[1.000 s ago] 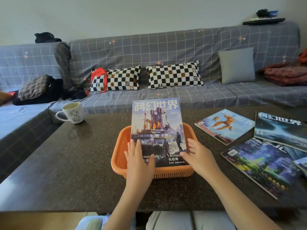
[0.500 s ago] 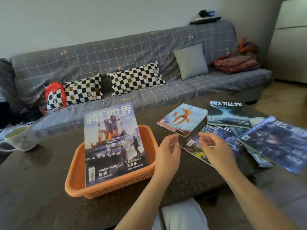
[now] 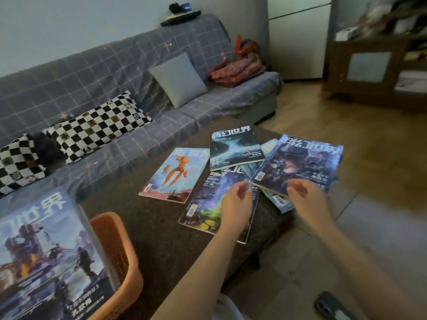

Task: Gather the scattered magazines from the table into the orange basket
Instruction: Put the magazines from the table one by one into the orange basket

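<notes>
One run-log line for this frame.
stage: reaching for next magazine | left hand: open | right hand: open | orange basket: one magazine in

Magazine point(image 3: 50, 257) in orange basket point(image 3: 115, 257); others point(image 3: 233, 153) scattered.
</notes>
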Tool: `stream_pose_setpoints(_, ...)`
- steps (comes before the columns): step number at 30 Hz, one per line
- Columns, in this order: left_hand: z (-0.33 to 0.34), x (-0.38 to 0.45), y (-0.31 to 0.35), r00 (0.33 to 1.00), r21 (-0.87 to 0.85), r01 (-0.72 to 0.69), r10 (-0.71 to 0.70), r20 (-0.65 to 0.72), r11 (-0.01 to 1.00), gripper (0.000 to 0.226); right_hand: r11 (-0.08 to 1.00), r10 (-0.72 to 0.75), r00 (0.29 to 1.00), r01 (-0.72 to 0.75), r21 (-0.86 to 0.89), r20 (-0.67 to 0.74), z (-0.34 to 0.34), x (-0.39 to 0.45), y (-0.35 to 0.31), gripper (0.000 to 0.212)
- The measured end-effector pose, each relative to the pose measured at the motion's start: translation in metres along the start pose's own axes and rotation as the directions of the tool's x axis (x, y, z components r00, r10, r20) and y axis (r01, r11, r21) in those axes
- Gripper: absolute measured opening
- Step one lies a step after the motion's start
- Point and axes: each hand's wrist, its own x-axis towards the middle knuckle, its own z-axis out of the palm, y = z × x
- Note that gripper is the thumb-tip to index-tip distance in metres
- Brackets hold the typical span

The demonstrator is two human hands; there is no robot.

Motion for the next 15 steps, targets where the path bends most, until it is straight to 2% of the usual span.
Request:
stream_pose_setpoints(3, 0.018, 0.019, 0.003, 0.998, 0.063, 0.033, -0.035, 0.045, 0.998, 0.039, 0.999, 0.035, 0.998, -0.037, -0.029, -0.057, -0.01, 0.01, 0.012, 0.028)
stream_pose_setpoints(6, 0.031, 0.035, 0.005, 0.997, 0.139, 0.037, -0.046, 0.064, 0.99, 0.042, 0.987, 0.034, 0.989, -0.056, -0.152, -0.147, -0.018, 0.015, 0.024, 0.028)
stream_pose_setpoints(10, 0.039, 0.05, 0.008, 1.0, 0.135, 0.031, -0.031, -0.001, 0.99, 0.024, 0.96, 0.094, 0.982, -0.133, -0.246, -0.165, -0.025, 0.019, 0.038, 0.033)
stream_pose_setpoints(13, 0.039, 0.057, 0.011, 0.994, 0.09, 0.088, -0.081, -0.079, 0.992, 0.036, 0.967, 0.147, 0.977, -0.175, -0.185, -0.156, -0.027, 0.017, 0.041, 0.038)
stream_pose_setpoints(15, 0.038, 0.058, 0.013, 0.99, 0.063, 0.122, -0.118, -0.075, 0.991, 0.04, 0.976, 0.168, 0.971, -0.188, -0.109, -0.169, -0.029, 0.014, 0.042, 0.039)
